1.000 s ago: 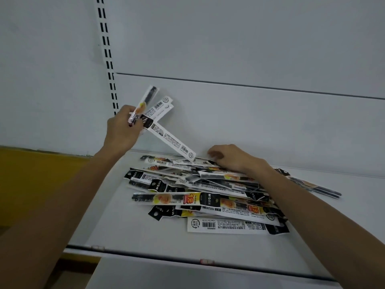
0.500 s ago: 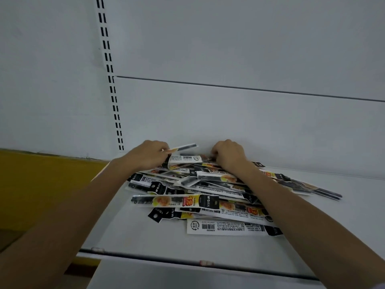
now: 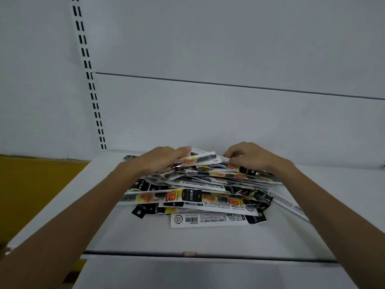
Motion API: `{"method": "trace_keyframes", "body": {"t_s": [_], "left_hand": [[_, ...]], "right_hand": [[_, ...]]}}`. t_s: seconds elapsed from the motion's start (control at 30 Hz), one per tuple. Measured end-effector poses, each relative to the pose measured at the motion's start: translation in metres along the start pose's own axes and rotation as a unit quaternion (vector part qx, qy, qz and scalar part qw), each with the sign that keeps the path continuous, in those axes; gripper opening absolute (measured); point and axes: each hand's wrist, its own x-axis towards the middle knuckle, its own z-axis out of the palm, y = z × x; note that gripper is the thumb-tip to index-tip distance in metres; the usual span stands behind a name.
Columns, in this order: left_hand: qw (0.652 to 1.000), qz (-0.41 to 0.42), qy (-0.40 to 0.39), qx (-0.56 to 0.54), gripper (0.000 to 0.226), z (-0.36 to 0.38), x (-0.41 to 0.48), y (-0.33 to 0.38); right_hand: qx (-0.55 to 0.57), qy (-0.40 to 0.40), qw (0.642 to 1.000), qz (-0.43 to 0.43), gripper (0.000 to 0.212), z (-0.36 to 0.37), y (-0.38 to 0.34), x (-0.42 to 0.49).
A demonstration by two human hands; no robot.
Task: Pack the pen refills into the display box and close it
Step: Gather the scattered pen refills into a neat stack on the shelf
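A loose pile of pen refill packets (image 3: 200, 190), long flat sleeves in white, black and yellow, lies on a white shelf (image 3: 145, 234) against the back wall. My left hand (image 3: 160, 159) lies over the pile's far left end, its fingers curled round a few packets. At the far right end my right hand (image 3: 248, 157) has its fingers curled over the packet ends and pinches them. One white packet with a barcode (image 3: 216, 220) lies flat at the front of the pile. No display box is in view.
The white back panel (image 3: 229, 122) rises right behind the pile. A slotted upright (image 3: 91, 80) runs down the wall at left. A yellow surface (image 3: 31, 188) lies beyond the shelf's left edge. The shelf's front edge (image 3: 187, 254) runs below my forearms.
My left hand came down from the raised position with its packets onto the pile. Both hands have gathered the packets inward, so the pile is now tighter and taller.
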Motion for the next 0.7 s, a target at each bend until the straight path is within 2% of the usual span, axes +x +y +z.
{"method": "trace_keyframes", "body": {"t_s": [0.1,0.17,0.2,0.27,0.33,0.37,0.43,0.53,0.6,0.67,0.7], "left_hand": [[0.998,0.067,0.014,0.018,0.051,0.008,-0.002,0.008],[0.987,0.116,0.092,0.060,0.053,0.010,0.000,0.005],[0.979,0.113,0.136,0.104,0.060,0.008,0.001,0.002],[0.968,0.027,0.180,0.173,0.071,0.002,0.006,-0.018],[0.975,-0.081,0.145,0.148,0.084,-0.001,0.005,-0.036],[0.982,-0.103,0.114,0.108,0.087,0.000,0.003,-0.039],[0.992,-0.092,0.076,0.043,0.078,0.008,0.000,-0.033],[0.995,-0.056,0.077,0.016,0.069,0.017,0.000,-0.016],[0.993,-0.045,0.103,0.043,0.080,0.015,0.001,-0.012],[0.986,-0.019,0.146,0.078,0.093,0.009,-0.002,-0.009],[0.986,0.006,0.153,0.070,0.093,0.005,-0.005,-0.004]], "right_hand": [[0.037,0.044,0.998,-0.008,0.035,-0.007,0.012,-0.011],[0.037,0.046,0.998,0.023,0.053,-0.007,0.019,-0.017],[0.020,0.038,0.998,0.051,0.061,-0.005,0.024,-0.018],[-0.041,0.011,0.993,0.112,0.070,0.005,0.036,-0.020],[-0.078,0.009,0.986,0.150,0.069,0.019,0.047,-0.020],[-0.081,0.027,0.983,0.161,0.065,0.024,0.048,-0.020],[-0.081,0.065,0.980,0.167,0.055,0.031,0.040,-0.019],[-0.041,0.086,0.990,0.101,0.050,0.034,0.022,-0.018],[0.026,0.117,0.991,0.055,0.050,0.027,0.021,-0.023],[0.055,0.164,0.984,0.051,0.051,0.011,0.029,-0.036],[0.046,0.159,0.984,0.066,0.055,0.001,0.037,-0.044]]}}
